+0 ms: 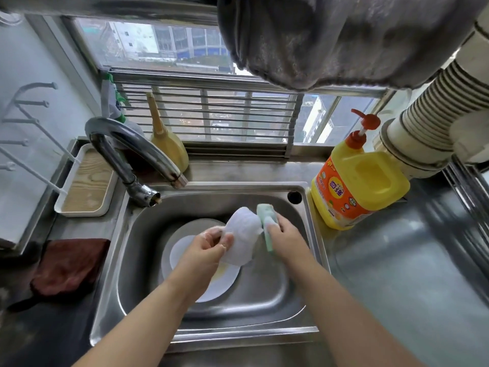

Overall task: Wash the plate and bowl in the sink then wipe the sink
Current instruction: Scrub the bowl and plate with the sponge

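- Stainless steel forms the sink [132,250], set into a steel desk [397,260] below a barred window [211,115].
- The left hand [209,245] holds a white bowl [242,234] up over the basin, tilted, its fingers and thumb curled on the rim; this grip is narrow and pinches the bowl.
- The right hand [284,237] has its grip wrapped round a green sponge [268,221], which touches the bowl's right side.
- A white plate [185,255] lies flat on the sink bottom, partly under the left forearm, with a yellowish smear near its middle.
- The chrome tap [127,147] arches over the back left corner of the sink; I cannot tell whether water runs.
- A yellow detergent bottle [357,186] with a red pump stands on the desk just right of the sink.
- A dark red cloth [68,266] lies on the desk to the left of the sink.
- A white tray [84,181] with a wood-grain base sits behind that cloth, beside the tap.
- A grey towel [330,41] hangs overhead.
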The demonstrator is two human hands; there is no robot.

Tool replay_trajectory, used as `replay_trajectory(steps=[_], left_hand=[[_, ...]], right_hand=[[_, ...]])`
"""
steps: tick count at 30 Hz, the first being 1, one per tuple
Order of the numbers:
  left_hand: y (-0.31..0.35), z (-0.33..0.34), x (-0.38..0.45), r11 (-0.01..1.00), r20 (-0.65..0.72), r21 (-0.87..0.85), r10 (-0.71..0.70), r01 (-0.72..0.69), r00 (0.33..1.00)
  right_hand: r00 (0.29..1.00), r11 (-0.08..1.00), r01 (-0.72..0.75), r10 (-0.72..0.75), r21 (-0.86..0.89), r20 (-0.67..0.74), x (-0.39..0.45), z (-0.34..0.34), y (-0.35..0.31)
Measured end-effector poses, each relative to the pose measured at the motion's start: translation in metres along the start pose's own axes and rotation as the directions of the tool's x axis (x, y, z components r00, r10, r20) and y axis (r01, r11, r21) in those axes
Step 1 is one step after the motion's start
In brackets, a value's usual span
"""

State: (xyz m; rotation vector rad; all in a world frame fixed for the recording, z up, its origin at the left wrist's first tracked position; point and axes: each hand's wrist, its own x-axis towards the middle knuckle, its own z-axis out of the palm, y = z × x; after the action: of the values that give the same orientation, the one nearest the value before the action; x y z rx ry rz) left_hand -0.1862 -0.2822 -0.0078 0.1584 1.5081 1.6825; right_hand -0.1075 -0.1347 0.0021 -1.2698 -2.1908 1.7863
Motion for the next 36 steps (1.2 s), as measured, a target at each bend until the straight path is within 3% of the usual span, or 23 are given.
replay_trajectory(steps=[2, 5, 7, 9, 11, 13, 16, 20, 23, 27, 32, 34, 36], left_hand=[[-0.007, -0.003, 0.011, 0.980, -0.009, 0.201, -0.007, 0.008, 1.000], [-0.031, -0.014, 0.041, 0.808, 0.064, 0.587, 0.011, -0.047, 0.998], [-0.055, -0.018, 0.067, 0.624, 0.142, 0.771, 0.025, -0.126, 0.990], [-0.079, -0.017, 0.092, 0.340, 0.243, 0.910, 0.021, -0.236, 0.970], [-0.098, -0.011, 0.110, 0.097, 0.342, 0.936, -0.018, -0.339, 0.940], [-0.112, -0.002, 0.122, -0.068, 0.389, 0.916, -0.094, -0.396, 0.916], [-0.134, 0.003, 0.136, -0.164, 0.391, 0.895, -0.153, -0.414, 0.907], [-0.160, -0.002, 0.152, -0.002, 0.399, 0.916, -0.112, -0.402, 0.910], [-0.164, -0.002, 0.159, 0.017, 0.334, 0.942, -0.176, -0.336, 0.926], [-0.156, 0.002, 0.157, 0.212, 0.267, 0.949, -0.147, -0.233, 0.952], [-0.123, -0.008, 0.118, 0.595, -0.025, 0.803, 0.042, -0.005, 0.999], [-0.110, -0.026, 0.097, 0.656, -0.169, 0.753, 0.130, 0.043, 0.977], [-0.101, -0.053, 0.079, 0.668, -0.362, 0.732, 0.217, 0.133, 0.906]], right_hand=[[0.981, 0.983, -0.181, 0.178, 0.033, 0.077, -0.003, -0.007, 0.013], [0.948, 0.949, -0.313, 0.310, 0.047, 0.065, -0.007, -0.010, 0.038], [0.928, 0.903, -0.373, 0.369, 0.213, 0.057, -0.007, -0.014, 0.051], [0.919, 0.825, -0.378, 0.389, 0.419, 0.062, -0.006, -0.021, 0.056], [0.911, 0.737, -0.385, 0.399, 0.555, 0.102, -0.003, -0.029, 0.059], [0.894, 0.687, -0.423, 0.424, 0.591, 0.147, 0.005, -0.034, 0.063], [0.886, 0.682, -0.433, 0.444, 0.590, 0.137, 0.018, -0.033, 0.071], [0.889, 0.695, -0.431, 0.437, 0.575, 0.139, 0.027, -0.027, 0.083], [0.886, 0.687, -0.432, 0.444, 0.584, 0.133, 0.028, -0.024, 0.091], [0.890, 0.697, -0.415, 0.444, 0.584, 0.104, 0.027, -0.021, 0.091], [0.888, 0.717, -0.438, 0.441, 0.543, 0.133, 0.025, -0.010, 0.077], [0.885, 0.724, -0.448, 0.441, 0.525, 0.148, 0.023, -0.003, 0.070], [0.877, 0.732, -0.471, 0.447, 0.491, 0.176, 0.022, 0.007, 0.064]])
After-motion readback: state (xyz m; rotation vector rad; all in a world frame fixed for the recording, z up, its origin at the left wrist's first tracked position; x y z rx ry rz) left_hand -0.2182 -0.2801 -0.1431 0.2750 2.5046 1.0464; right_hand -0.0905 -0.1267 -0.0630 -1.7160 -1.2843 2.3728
